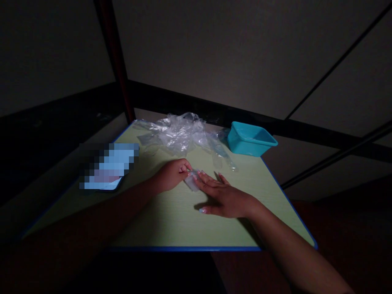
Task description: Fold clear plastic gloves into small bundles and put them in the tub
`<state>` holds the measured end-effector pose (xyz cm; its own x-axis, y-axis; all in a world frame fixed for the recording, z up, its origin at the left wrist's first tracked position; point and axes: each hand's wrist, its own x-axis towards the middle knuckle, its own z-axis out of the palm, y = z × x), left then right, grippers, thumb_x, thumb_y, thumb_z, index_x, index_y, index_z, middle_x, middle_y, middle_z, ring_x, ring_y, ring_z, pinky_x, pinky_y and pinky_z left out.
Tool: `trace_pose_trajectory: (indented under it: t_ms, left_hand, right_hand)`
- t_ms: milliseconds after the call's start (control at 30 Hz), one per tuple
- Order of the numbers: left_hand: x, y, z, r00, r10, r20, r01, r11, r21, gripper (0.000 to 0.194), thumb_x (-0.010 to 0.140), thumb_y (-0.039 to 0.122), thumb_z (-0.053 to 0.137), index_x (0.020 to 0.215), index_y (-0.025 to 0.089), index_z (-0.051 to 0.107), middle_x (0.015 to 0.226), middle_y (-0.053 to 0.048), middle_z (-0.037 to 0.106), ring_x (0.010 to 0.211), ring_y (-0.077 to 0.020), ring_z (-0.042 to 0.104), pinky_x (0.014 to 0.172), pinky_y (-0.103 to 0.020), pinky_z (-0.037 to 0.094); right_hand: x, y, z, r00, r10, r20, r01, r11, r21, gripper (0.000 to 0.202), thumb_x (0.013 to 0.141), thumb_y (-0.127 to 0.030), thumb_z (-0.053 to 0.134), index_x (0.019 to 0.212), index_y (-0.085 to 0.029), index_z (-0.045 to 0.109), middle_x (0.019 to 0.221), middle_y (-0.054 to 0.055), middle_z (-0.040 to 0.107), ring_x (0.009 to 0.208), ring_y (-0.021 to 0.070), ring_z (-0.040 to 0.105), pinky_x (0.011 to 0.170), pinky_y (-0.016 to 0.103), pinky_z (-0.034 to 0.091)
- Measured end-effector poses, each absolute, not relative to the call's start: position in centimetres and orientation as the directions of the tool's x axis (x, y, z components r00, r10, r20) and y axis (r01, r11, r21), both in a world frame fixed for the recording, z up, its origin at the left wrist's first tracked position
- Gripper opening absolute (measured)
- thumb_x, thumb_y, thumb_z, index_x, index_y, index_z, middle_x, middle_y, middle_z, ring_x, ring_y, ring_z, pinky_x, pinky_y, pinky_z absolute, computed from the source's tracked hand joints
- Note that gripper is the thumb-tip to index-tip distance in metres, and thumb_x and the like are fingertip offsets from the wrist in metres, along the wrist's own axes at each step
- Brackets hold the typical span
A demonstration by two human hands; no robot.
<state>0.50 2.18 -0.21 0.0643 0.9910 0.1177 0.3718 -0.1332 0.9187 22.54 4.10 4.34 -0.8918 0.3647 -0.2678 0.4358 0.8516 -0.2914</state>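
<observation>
A small, translucent plastic piece, perhaps a folded bag, lies on the table between my hands. My left hand has its fingers curled and pinches the upper left edge of the piece. Stretched out flat, my right hand rests its fingertips on the right side of the same piece, with the thumb held apart below. Beyond both hands spreads a crumpled heap of clear plastic bags, with some strips trailing to the right.
A turquoise plastic basket stands at the table's far right corner. On the left lies a lit phone or tablet, its screen blurred out. The pale green table has a blue edge, and a wall rises behind it.
</observation>
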Motion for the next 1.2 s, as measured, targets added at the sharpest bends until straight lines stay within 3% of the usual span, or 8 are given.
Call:
trace_pose_trajectory:
  t_ms: [267,567,867,1000,1100,1200]
  left_hand:
    - [0.5,2.2,-0.2,0.042,0.992,0.12,0.364,-0.127,0.923,0.011,0.071,0.009,0.055,0.081,0.015,0.058,0.064,0.004,0.053,0.061,-0.0115,0.053,0.057,-0.022,0.041]
    - [0.7,2.0,-0.2,0.058,0.987,0.149,0.404,-0.16,0.901,0.015,0.071,0.004,0.052,0.079,0.016,0.058,0.064,0.004,0.054,0.063,-0.0113,0.053,0.058,-0.021,0.041]
    - [0.8,1.9,-0.6,0.065,0.983,0.17,0.46,-0.181,0.869,0.015,0.074,0.004,0.05,0.079,0.016,0.057,0.064,0.004,0.054,0.063,-0.0117,0.054,0.058,-0.021,0.041]
    - [0.9,1.6,0.0,0.047,0.945,0.325,0.612,-0.285,0.738,0.013,0.078,0.007,0.048,0.08,0.016,0.058,0.076,-0.001,0.059,0.071,-0.0144,0.057,0.065,-0.026,0.045]
    - [1.1,0.9,1.0,0.161,0.872,0.463,0.705,-0.43,0.564,0.018,0.087,0.019,0.045,0.096,0.015,0.06,0.1,-0.01,0.062,0.094,-0.0199,0.058,0.084,-0.034,0.045]
    - [1.5,-0.2,1.6,0.383,0.834,0.398,0.732,-0.537,0.42,0.037,0.093,0.029,0.04,0.127,0.018,0.048,0.135,-0.011,0.051,0.127,-0.0223,0.042,0.108,-0.044,0.025]
  right_hand:
    - [22.2,4.6,3.9,-0.895,0.405,-0.188,0.445,0.842,-0.304,0.079,0.09,-0.047,0.047,0.149,-0.022,0.002,0.155,0.013,0.006,0.143,0.0242,0.006,0.11,0.058,0.005]
    - [22.4,4.3,4.1,-0.9,0.36,-0.245,0.423,0.858,-0.292,0.079,0.085,-0.057,0.05,0.149,-0.027,0.014,0.155,0.01,0.003,0.143,0.0267,0.002,0.109,0.058,0.0]
    - [22.4,3.9,4.9,-0.898,0.325,-0.298,0.418,0.84,-0.344,0.086,0.079,-0.06,0.056,0.148,-0.03,0.016,0.154,0.01,0.004,0.142,0.0288,0.005,0.108,0.058,-0.007]
    - [22.3,3.9,4.6,-0.878,0.338,-0.339,0.452,0.819,-0.353,0.091,0.075,-0.065,0.058,0.148,-0.029,0.017,0.155,0.009,0.001,0.142,0.0296,0.0,0.108,0.058,-0.007]
    - [22.2,3.8,4.6,-0.874,0.34,-0.348,0.457,0.819,-0.347,0.092,0.075,-0.065,0.058,0.148,-0.029,0.015,0.154,0.01,-0.003,0.142,0.0295,-0.003,0.108,0.058,-0.007]
    - [22.2,3.7,4.5,-0.869,0.342,-0.357,0.461,0.822,-0.334,0.094,0.074,-0.065,0.059,0.148,-0.027,0.016,0.154,0.013,-0.006,0.141,0.0306,-0.007,0.108,0.058,-0.006]
